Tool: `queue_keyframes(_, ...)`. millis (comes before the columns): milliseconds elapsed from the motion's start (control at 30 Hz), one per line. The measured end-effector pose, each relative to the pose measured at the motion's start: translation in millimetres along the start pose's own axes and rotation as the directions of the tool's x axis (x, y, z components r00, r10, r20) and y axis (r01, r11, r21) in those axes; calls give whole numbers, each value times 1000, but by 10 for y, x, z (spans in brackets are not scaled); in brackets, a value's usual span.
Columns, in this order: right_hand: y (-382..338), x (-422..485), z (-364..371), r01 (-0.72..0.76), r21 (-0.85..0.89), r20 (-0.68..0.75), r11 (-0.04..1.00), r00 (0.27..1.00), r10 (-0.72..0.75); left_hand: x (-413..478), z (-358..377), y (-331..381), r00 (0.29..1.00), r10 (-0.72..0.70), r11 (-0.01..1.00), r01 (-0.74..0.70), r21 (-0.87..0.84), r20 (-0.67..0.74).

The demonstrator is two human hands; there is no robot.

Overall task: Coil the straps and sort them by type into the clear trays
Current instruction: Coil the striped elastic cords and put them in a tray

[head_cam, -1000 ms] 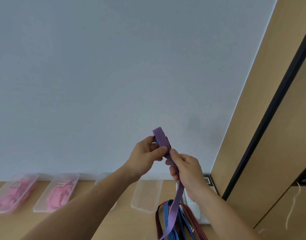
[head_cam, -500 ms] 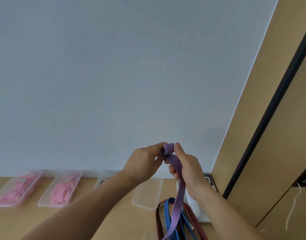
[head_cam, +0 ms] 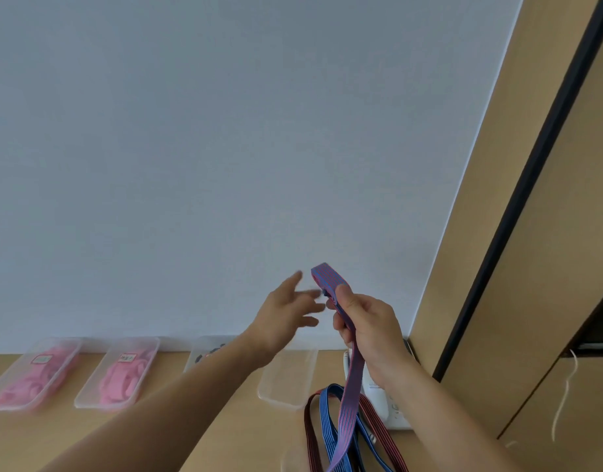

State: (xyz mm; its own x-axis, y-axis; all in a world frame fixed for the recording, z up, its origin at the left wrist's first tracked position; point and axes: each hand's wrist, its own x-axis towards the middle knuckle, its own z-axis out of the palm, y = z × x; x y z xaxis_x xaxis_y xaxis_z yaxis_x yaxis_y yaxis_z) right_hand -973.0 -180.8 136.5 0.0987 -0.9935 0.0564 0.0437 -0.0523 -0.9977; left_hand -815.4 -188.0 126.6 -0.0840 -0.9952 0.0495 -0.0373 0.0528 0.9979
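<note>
- Four clear plastic trays sit in a row along the wall, lower left. The first tray (head_cam: 7, 405) and second tray (head_cam: 88, 401) hold pink coils (head_cam: 119, 379). The third tray (head_cam: 198, 347) is half hidden by a forearm. The fourth tray (head_cam: 286, 381) is rightmost.
- There are three flat striped straps.
- The right hand (head_cam: 369, 330), lower centre, has its fingers curled round the purple strap (head_cam: 327, 278). Its tail hangs to the wooden table (head_cam: 242, 437), over the blue strap (head_cam: 327, 422) and the dark red strap (head_cam: 308, 434).
- The left hand (head_cam: 288, 316) is blurred, fingers spread, holding nothing.

Purple flat woven strap (head_cam: 353, 376): fine red and blue lengthwise stripes. Blue flat strap (head_cam: 327, 420): thin white stripes. Dark red flat strap (head_cam: 379, 427): black stripes. Pink coiled straps (head_cam: 121, 379) fill two clear plastic trays (head_cam: 88, 401).
</note>
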Motion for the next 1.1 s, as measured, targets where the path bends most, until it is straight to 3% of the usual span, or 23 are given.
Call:
queue_keyframes(67, 4, -9, 2, 32, -39, 4, 999, 999, -32, -20, 10, 108, 979, -135, 970, 162, -181, 156)
queue_keyframes(133, 26, -28, 10, 76, -103, 10, 992, 997, -75, -63, 53, 165, 971, -117, 968, 158, -195, 207)
queue_keyframes(367, 52, -53, 5, 71, -205, 28, 976, 997, -66, -52, 66, 171, 994, -86, 924, 102, -368, 61)
queue_keyframes(567, 73, -94, 15, -30, -177, 6, 984, 999, 32, -33, 43, 185, 999, 0, 978, -11, -208, -53)
queue_keyframes(833, -13, -62, 23, -60, -123, 24, 991, 998, 63, 4, -79, 133, 986, 160, 985, -156, 76, -54)
queue_keyframes(1000, -74, -40, 39, -113, -70, 43, 991, 992, 116, -15, -67, 107, 951, 307, 915, -303, 266, 26)
queue_keyframes(1100, -84, -27, 30, -144, -60, 48, 988, 988, 147, -20, -71, 57, 883, 466, 769, -436, 468, 56)
